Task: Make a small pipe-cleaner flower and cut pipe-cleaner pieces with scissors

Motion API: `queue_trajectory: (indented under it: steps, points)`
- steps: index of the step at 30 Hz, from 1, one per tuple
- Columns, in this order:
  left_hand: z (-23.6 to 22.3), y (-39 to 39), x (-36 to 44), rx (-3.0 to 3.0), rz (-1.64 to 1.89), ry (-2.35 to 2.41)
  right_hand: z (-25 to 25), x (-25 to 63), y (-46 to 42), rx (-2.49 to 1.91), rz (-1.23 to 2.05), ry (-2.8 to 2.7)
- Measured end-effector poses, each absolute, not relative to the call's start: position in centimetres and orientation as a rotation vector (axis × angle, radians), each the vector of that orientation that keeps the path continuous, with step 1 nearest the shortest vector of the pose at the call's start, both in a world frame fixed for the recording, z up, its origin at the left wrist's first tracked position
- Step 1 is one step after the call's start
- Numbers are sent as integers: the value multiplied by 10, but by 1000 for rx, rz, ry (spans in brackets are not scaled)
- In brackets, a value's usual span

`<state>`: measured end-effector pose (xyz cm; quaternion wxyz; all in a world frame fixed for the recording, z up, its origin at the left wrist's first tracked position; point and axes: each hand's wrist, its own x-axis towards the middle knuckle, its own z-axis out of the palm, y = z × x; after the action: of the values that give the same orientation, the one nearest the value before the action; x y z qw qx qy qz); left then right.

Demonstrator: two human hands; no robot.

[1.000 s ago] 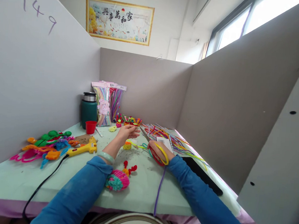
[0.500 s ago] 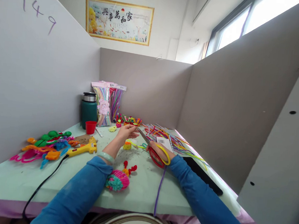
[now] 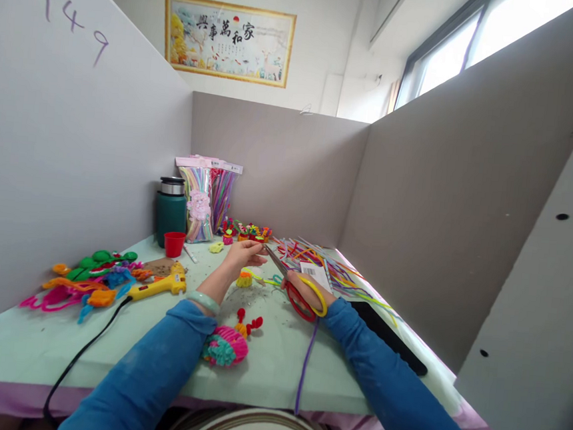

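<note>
My right hand point(image 3: 304, 285) grips a pair of scissors point(image 3: 320, 299) by its red and yellow handles, the blades pointing up and left. At the blade tips, the fingers of my left hand point(image 3: 247, 254) are pinched together; whatever lies between them is too small to make out. A purple pipe cleaner point(image 3: 306, 367) hangs from below the scissors toward the table's front edge. Beside my left forearm lies a pink and turquoise fuzzy figure point(image 3: 227, 346) with red-tipped stalks. Under my left hand sits a small yellow and orange piece point(image 3: 244, 279).
On the left are a yellow glue gun point(image 3: 160, 286) with a black cord and a heap of fuzzy pieces point(image 3: 93, 278). Behind stand a red cup point(image 3: 174, 244), a green bottle point(image 3: 171, 215) and bagged pipe cleaners point(image 3: 200, 201). Loose pipe cleaners point(image 3: 349, 274) and a black slab point(image 3: 391, 338) lie right.
</note>
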<state>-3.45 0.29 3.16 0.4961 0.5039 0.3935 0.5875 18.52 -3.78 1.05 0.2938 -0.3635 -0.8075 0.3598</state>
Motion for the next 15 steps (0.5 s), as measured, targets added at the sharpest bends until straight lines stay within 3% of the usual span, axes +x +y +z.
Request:
queue_trajectory:
  steps: [9, 15]
  points:
    - [37, -4, -35, 1262, 1393, 1002, 13, 188, -38, -979, 885, -2194]
    - [39, -4, -36, 1320, 1339, 1078, 22, 191, -38, -1003, 628, -2349]
